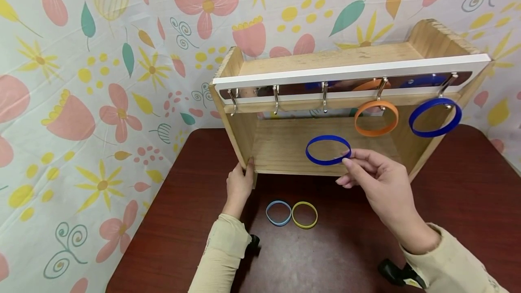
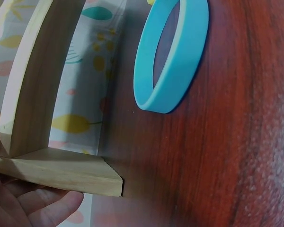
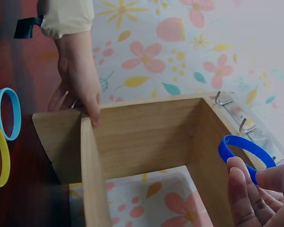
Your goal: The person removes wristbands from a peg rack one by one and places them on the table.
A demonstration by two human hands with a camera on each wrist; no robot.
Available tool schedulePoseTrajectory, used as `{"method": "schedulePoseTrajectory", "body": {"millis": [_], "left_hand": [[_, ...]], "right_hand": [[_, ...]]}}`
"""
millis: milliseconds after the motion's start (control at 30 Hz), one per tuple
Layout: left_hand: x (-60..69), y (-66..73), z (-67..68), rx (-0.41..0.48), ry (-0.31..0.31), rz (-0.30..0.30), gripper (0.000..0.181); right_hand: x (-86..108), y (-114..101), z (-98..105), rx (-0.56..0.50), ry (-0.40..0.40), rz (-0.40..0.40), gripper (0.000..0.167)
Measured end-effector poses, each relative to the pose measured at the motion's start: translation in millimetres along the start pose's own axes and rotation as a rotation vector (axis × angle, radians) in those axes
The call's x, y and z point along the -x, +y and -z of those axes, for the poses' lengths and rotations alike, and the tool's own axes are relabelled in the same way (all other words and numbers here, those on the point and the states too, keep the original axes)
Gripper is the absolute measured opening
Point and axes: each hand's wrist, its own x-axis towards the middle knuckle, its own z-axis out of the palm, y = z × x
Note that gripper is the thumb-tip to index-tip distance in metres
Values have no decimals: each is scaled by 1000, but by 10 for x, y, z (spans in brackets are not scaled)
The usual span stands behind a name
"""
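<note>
A wooden shelf carries a white-edged rail with several metal hooks. On the two rightmost hooks hang an orange band and a blue band. My right hand pinches another blue band by its right edge, in front of the shelf and below the rail; the right wrist view shows this band between thumb and fingers. My left hand grips the shelf's lower left corner, with the thumb on the wood and fingers beneath in the left wrist view.
A light blue band and a yellow band lie side by side on the dark red table in front of the shelf. Behind stands a patterned cloth. Black straps show at the wrists.
</note>
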Motion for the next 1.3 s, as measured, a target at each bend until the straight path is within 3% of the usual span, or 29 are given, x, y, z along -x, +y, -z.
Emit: {"method": "schedulePoseTrajectory", "body": {"millis": [933, 1300], "left_hand": [[8, 7, 14, 19, 17, 4, 42], [10, 10, 13, 19, -4, 14, 42]], "right_hand": [[123, 116, 21, 67, -32, -67, 19], [179, 203, 38, 79, -55, -66, 19]]}}
